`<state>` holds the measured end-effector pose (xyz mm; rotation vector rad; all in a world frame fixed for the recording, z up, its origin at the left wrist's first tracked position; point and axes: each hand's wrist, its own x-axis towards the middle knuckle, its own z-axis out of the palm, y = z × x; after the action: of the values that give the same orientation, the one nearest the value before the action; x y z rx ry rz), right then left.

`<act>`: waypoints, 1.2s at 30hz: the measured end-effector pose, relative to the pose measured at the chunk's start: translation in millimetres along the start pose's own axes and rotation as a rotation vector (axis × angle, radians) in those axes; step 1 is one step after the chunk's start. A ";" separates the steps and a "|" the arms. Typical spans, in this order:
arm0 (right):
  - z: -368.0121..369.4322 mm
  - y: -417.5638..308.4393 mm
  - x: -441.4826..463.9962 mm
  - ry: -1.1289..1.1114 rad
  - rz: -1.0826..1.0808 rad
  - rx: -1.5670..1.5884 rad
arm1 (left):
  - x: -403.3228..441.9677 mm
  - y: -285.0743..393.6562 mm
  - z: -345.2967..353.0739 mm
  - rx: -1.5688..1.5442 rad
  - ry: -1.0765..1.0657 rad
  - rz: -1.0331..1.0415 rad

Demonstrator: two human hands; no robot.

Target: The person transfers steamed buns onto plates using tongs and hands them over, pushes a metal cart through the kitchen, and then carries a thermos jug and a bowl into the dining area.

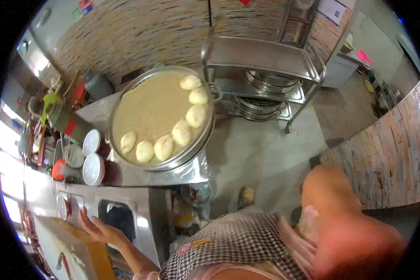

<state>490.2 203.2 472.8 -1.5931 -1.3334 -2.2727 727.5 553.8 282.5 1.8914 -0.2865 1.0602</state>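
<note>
My left hand (98, 228) is open and empty at the lower left, its fingers apart, beside a dark recessed basin (117, 218) in the steel counter and near a small white bowl (62, 206). My right arm (329, 186) is bent at the right, blurred close to the camera; no hand shows at its end. Above the counter's corner sits a large round steamer (150, 107) lined with pale cloth. Several pale dough buns (164, 148) lie in a curve along its right and lower rim.
Two stacks of white bowls (93, 169) stand left of the steamer, near a green container (67, 119). A wheeled steel rack (261, 58) with steamer trays (259, 108) stands beyond. A stone-patterned partition (382, 163) is at right. A dark pot-like item (196, 192) sits below the counter's edge.
</note>
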 end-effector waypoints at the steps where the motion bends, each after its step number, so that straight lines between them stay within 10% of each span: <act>1: -19.7 9.9 -3.2 -0.019 -0.006 -0.026 | -7.5 20.6 24.4 -0.053 -0.038 -0.067; 17: -213.7 123.0 -41.5 -0.384 -0.189 -0.429 | -61.0 225.5 407.7 -0.567 -0.620 -0.016; 24: -232.0 189.6 -82.4 -0.558 -0.329 -0.595 | -26.3 207.9 646.9 -0.610 -0.794 0.042; 29: -230.3 252.1 -128.0 -0.612 -0.537 -0.813 | 14.8 115.7 856.4 0.002 -0.746 0.297; 33: -286.7 291.0 -226.4 -0.483 0.075 -1.132 | 29.2 55.9 965.6 0.352 -1.064 0.100; 36: -322.3 334.7 -296.9 -1.018 0.810 -1.441 | 24.8 40.5 1008.6 0.369 -1.277 0.072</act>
<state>555.8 -340.9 412.1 -2.8939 1.3807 -1.6594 1278.7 -275.9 117.0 2.6888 -0.9084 -0.2332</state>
